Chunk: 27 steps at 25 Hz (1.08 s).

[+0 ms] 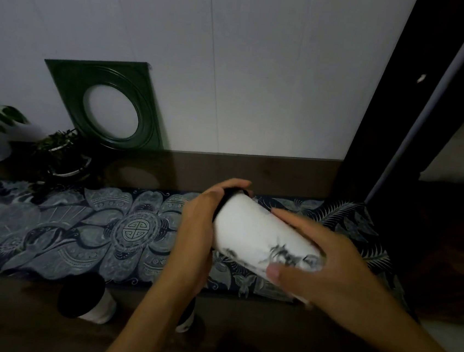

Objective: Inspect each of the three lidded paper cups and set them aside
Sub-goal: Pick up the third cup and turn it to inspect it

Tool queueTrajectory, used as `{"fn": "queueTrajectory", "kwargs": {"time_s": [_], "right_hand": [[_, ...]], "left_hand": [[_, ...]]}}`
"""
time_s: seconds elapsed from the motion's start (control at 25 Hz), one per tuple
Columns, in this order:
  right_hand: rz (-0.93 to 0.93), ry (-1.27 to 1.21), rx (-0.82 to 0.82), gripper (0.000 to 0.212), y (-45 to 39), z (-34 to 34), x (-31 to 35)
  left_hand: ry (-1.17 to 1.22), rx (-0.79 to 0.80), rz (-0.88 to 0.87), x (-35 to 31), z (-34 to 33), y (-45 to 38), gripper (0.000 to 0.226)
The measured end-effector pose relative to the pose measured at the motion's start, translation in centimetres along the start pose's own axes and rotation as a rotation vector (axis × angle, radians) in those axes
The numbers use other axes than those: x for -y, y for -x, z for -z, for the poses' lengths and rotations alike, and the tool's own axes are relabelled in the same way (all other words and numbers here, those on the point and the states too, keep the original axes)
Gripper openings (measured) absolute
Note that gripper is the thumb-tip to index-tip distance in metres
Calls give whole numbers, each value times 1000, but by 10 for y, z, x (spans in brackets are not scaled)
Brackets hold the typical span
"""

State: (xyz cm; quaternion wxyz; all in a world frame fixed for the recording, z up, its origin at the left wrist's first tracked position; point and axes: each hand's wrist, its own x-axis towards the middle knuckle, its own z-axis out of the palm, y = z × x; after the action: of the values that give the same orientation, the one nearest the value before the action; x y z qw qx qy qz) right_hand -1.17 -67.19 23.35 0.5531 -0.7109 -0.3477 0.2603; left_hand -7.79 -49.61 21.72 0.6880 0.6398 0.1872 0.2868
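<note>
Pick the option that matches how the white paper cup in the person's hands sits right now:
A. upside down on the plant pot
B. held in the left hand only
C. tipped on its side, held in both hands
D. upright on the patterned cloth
C: the white cup lies tilted, the left hand gripping its black lid end and the right hand gripping its base end, above the patterned cloth.

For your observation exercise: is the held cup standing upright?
No, the cup lies tilted sideways between both hands, its black lid toward the left hand.
</note>
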Motion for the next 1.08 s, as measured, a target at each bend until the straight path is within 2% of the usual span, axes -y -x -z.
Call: {"fn": "queueTrajectory", "kwargs": {"time_s": [0.04, 0.08, 0.12, 0.2, 0.24, 0.28, 0.32, 0.36, 0.4, 0.44, 0.48, 0.52, 0.64, 0.68, 0.76, 0.8, 0.84, 0.92, 0.96, 1.04, 1.08], "right_hand": [[-152, -341, 26, 61, 1, 0, 1], [-241, -492, 36, 62, -2, -1, 0], [-297, -520, 24, 65, -4, -2, -2], [-268, -398, -28, 63, -4, -1, -1], [-166, -207, -33, 65, -1, -1, 2], [-8, 159, -24, 72, 1, 0, 3], [182, 645, -55, 80, 1, 2, -3], [367, 979, -148, 86, 2, 3, -12], [488, 1115, -174, 89, 1, 5, -20], [531, 1128, -179, 89, 2, 5, -27], [512, 1063, -167, 88, 2, 5, -29], [418, 888, -153, 84, 2, 3, -27], [-94, -140, -30, 60, 7, 0, -6], [-185, -348, -20, 51, 6, 0, -7], [-227, -422, -5, 52, 3, 1, -8], [-161, -307, -21, 57, 4, 4, -5], [-26, -17, -26, 65, 3, 5, -3], [331, 818, -97, 82, -1, 9, -10], [500, 1047, -147, 85, -3, 10, -16], [600, 1097, -162, 86, -4, 12, -24], [538, 990, -154, 84, -4, 11, -23]], "left_hand": [[1, 32, -38, -1, 1, 1, 42], [7, 47, -63, -2, 2, 2, 43], [14, 42, -70, -2, 2, 2, 43], [25, -16, -40, -1, 0, 0, 42], [26, -50, -5, -1, -1, -1, 41], [22, -82, 35, -1, -3, -2, 40], [16, -105, 69, -1, -5, -3, 41], [13, -115, 91, -1, -5, -3, 41], [9, -110, 101, 0, -6, -4, 40], [1, -94, 102, 0, -6, -4, 39], [-12, -71, 91, 0, -5, -4, 38], [-26, -47, 70, 1, -4, -5, 38], [-58, 4, 7, 0, -2, -5, 44], [-57, 1, 1, 0, -2, -5, 45], [-29, -34, 12, -1, -4, -4, 44], [-10, -58, 26, -2, -5, -4, 42], [6, -86, 46, -2, -5, -4, 39], [23, -135, 98, -3, -7, -5, 40], [28, -146, 116, -4, -7, -6, 41], [21, -142, 126, -6, -7, -6, 42], [11, -132, 116, -7, -7, -6, 41]]}}
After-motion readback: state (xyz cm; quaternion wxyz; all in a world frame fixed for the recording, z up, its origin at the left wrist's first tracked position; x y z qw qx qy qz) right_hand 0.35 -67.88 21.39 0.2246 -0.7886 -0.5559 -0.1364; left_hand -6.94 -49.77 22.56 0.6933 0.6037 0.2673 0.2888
